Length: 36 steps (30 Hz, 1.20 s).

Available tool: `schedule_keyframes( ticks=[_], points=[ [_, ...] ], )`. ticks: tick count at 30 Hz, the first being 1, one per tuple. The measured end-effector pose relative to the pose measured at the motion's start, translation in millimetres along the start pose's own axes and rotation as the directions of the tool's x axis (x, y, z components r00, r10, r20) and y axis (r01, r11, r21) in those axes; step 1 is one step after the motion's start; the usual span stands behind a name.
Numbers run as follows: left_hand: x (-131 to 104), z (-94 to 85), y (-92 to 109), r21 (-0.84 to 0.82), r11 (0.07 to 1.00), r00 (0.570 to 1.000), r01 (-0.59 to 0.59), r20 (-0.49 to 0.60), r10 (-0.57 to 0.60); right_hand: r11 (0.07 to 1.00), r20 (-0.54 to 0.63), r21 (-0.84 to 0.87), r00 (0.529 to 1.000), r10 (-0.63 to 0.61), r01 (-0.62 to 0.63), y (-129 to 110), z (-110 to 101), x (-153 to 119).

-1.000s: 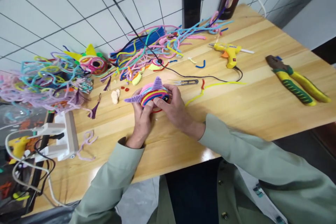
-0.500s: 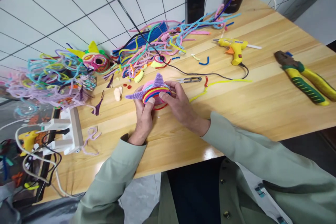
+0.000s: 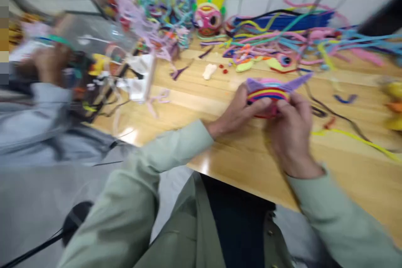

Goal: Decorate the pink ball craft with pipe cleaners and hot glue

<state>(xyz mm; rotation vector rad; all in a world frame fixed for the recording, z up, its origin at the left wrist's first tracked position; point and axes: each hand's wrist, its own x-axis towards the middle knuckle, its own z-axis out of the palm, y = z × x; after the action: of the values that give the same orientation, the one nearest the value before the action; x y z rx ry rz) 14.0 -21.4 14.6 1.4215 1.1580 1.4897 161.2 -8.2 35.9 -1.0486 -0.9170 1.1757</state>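
Observation:
Both hands hold a round, striped figure (image 3: pixel 268 92) of coiled fuzzy stems, with two purple pointed ears, just above the wooden table (image 3: pixel 232 155). My left hand (image 3: pixel 235 113) is closed on its left side, thumb across the front. On the right side, my right hand (image 3: pixel 293 134) grips it with the thumb at the front edge. Behind it lie a small one-eyed piece (image 3: pixel 282 63), a pale lump (image 3: pixel 209 71) and two red dots. A finished-looking figure with yellow ears (image 3: pixel 208 16) stands against the wall. The view is smeared by motion.
Heaps of lilac and blue stems (image 3: pixel 166 4) line the wall. A white power strip (image 3: pixel 143 77) sits at the table's left. Beyond it, another person's hand (image 3: pixel 50 60) is near a clear bag. A yellow stem (image 3: pixel 361 138) and dark cord lie right.
The view has swung left, bringing another person's arm into sight and taking the pliers out. The striped figure is still in both hands, with its ears now pointing outward to both sides.

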Motion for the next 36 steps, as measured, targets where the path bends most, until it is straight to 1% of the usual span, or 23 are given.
schedule_keyframes(
  ticks=[1, 2, 4, 6, 7, 9, 13, 18, 23, 27, 30, 33, 36],
  points=[
    [-3, -3.4, -2, -0.025, 1.000, 1.000, -0.010, -0.014, 0.010, 0.999, 0.066, 0.022, 0.997, 0.033, -0.035, 2, 3, -3],
    [-5, -7.7, -6, -0.053, 0.998, 0.999, -0.025, -0.046, 0.023, 0.998, 0.111, 0.004, 0.992, 0.057, -0.058, 5, 6, -4],
    [-7, -15.7, -15, -0.109, 0.993, 0.995, -0.044, -0.098, 0.033, 0.995, 0.163, -0.050, 0.983, 0.089, -0.082, 12, 7, -3],
    [-5, -20.3, -22, -0.132, 0.990, 0.994, -0.044, -0.104, 0.030, 0.992, 0.209, -0.099, 0.973, 0.100, -0.081, 16, 3, 1],
    [-4, -21.1, -24, -0.131, 0.990, 0.994, -0.054, -0.106, 0.040, 0.990, 0.236, -0.119, 0.966, 0.105, -0.079, 16, 1, 2],
    [-2, -20.9, -24, -0.136, 0.989, 0.993, -0.059, -0.114, 0.044, 0.989, 0.256, -0.130, 0.961, 0.105, -0.074, 14, -2, 2],
    [-1, -18.4, -22, -0.153, 0.987, 0.994, -0.056, -0.100, 0.041, 0.994, 0.251, -0.081, 0.963, 0.095, -0.077, 8, -2, 0],
    [2, -17.4, -23, -0.146, 0.987, 0.993, -0.063, -0.107, 0.047, 0.993, 0.251, -0.094, 0.964, 0.091, -0.069, 10, -1, 2],
    [4, -17.8, -25, -0.113, 0.990, 0.993, -0.088, -0.094, 0.077, 0.995, 0.255, -0.062, 0.963, 0.090, -0.076, 12, -1, 4],
    [6, -16.4, -28, -0.064, 0.995, 0.990, -0.076, -0.127, 0.067, 0.996, 0.262, -0.061, 0.962, 0.077, -0.063, 12, 0, 4],
    [7, -16.2, -31, -0.035, 0.998, 0.985, -0.058, -0.163, 0.051, 0.996, 0.259, -0.028, 0.962, 0.083, -0.079, 11, 0, 5],
    [8, -18.0, -32, -0.020, 0.999, 0.984, -0.045, -0.174, 0.041, 0.996, 0.249, 0.016, 0.966, 0.077, -0.084, 9, 0, 6],
    [7, -20.5, -34, -0.023, 0.999, 0.984, -0.036, -0.175, 0.032, 0.996, 0.250, 0.003, 0.965, 0.083, -0.086, 8, -1, 7]
  ],
)
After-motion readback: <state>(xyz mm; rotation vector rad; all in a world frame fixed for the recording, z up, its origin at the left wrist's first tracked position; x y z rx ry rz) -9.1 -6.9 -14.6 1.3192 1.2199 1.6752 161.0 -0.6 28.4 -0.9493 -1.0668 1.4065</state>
